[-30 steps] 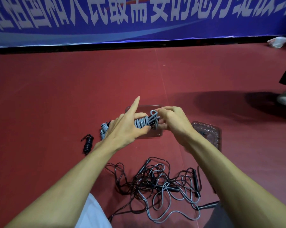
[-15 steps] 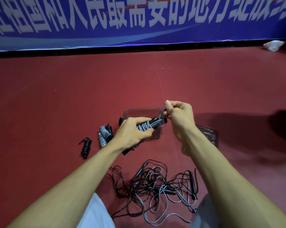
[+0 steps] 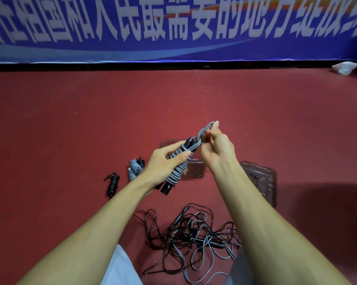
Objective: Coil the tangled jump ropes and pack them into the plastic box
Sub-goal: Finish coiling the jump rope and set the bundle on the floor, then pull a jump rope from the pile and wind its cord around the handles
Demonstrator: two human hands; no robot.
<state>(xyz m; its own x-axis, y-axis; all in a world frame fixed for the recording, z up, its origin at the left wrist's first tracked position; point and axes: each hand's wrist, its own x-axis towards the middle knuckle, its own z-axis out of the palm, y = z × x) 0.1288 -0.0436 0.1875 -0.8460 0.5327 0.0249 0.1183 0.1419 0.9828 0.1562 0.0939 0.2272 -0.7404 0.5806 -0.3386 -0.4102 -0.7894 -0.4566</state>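
From the head view, the left hand (image 3: 164, 161) has its fingers and thumb curled round a grey jump rope bundle (image 3: 176, 173), held tilted above the red floor (image 3: 70, 124). The bundle's black handles (image 3: 166, 188) stick out at its lower end. The right hand (image 3: 217, 148) pinches the grey loop end (image 3: 205, 129) that leads up out of the top of the bundle, with the fingertips raised above the left hand. Behind and partly hidden by both hands, the clear plastic box (image 3: 197, 171) sits on the floor, and its clear lid (image 3: 259, 177) lies just to the right, past the right forearm. Left of the box lie finished coils: a black coil (image 3: 112, 184) on its own, and a grey coil (image 3: 133, 169) touching another dark one. Near the person, between the forearms, a tangle of black and grey ropes (image 3: 194, 233) spreads over the floor. A blue banner (image 3: 173, 27) with white characters runs along the far edge.
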